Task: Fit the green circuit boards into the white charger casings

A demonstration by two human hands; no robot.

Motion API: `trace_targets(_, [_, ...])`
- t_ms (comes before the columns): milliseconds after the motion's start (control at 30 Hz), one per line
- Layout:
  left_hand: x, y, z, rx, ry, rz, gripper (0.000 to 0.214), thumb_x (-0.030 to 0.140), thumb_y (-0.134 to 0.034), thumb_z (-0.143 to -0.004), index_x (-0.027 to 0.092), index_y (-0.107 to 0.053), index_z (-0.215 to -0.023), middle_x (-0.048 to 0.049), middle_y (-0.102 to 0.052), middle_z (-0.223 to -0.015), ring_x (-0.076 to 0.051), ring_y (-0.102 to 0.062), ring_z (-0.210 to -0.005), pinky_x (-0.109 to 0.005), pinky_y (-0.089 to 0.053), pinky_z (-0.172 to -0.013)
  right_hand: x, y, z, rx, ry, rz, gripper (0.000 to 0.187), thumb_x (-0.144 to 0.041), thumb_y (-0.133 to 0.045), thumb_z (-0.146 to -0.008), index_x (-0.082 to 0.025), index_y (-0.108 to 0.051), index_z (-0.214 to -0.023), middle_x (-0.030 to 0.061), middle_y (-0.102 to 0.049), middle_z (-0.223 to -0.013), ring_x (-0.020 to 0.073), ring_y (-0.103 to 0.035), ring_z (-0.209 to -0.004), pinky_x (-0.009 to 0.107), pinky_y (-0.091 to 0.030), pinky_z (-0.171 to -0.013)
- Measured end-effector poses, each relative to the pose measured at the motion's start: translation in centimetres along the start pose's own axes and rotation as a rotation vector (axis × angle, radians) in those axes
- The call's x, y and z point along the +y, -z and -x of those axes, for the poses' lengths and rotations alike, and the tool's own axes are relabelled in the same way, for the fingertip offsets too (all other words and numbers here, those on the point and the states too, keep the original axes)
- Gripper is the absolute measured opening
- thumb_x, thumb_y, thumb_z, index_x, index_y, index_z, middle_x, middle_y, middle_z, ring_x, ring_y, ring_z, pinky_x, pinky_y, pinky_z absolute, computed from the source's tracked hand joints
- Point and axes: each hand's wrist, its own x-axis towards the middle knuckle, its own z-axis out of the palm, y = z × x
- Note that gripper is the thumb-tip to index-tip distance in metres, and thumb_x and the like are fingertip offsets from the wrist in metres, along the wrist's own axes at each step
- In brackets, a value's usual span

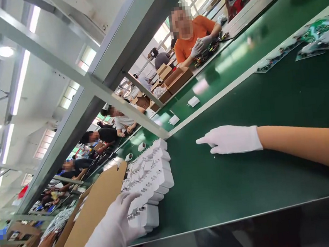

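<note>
My left hand (113, 225), in a white glove, is at the near end of a block of white plug chargers (149, 179) set in tight rows, their metal pins showing. Its thumb and fingers curve round an end charger (135, 219); the exact contact is partly hidden. Over the dark green worktop (217, 188), apart from the chargers, my gloved right hand (231, 139) holds nothing. Its index finger is stretched out to the left, with the thumb apart below.
A cardboard box (89, 216) stands left of the chargers. Beyond a pale rail (219, 93), loose chargers (174, 119) lie on a green belt (215, 74). Circuit boards (319, 38) lie at far right. A metal frame (121, 100) crosses the view. Several people sit opposite.
</note>
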Motion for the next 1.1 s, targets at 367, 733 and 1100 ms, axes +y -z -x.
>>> trace_targets(367, [-0.5, -7.8, 3.3, 0.311, -0.167, -0.023, 0.063, 0.036, -0.070, -0.074, 0.018, -0.044, -0.128, -0.0154, -0.054, -0.115, -0.031, -0.057, -0.103, -0.047, -0.052, -0.085, 0.4, -0.4, 0.1, -0.007, -0.026, -0.055, 0.055, -0.028, -0.043, -0.085, -0.015, -0.048, -0.137, 0.0084, -0.066, -0.089, 0.0233, -0.061, -0.078, 0.032, -0.045, -0.070])
trace_targets(733, [1.2, -9.1, 3.1, 0.427, -0.135, 0.016, 0.041, 0.039, -0.060, -0.083, 0.018, -0.051, -0.117, -0.0137, -0.055, -0.110, -0.028, -0.057, -0.097, -0.044, -0.053, -0.081, 0.2, -0.3, 0.2, -0.019, -0.026, -0.076, 0.054, -0.030, -0.042, -0.085, -0.014, -0.050, -0.136, 0.0081, -0.065, -0.085, 0.0232, -0.060, -0.076, 0.033, -0.044, -0.068])
trace_targets(1100, [1.9, -9.0, 3.4, 0.466, -0.046, 0.072, 0.053, 0.037, -0.062, -0.080, 0.016, -0.042, -0.125, -0.0136, -0.054, -0.107, -0.028, -0.058, -0.095, -0.045, -0.054, -0.079, 0.2, -0.3, 0.2, -0.004, -0.020, -0.037, 0.052, -0.029, -0.045, -0.085, -0.014, -0.051, -0.135, 0.0083, -0.066, -0.085, 0.0231, -0.060, -0.077, 0.032, -0.043, -0.068])
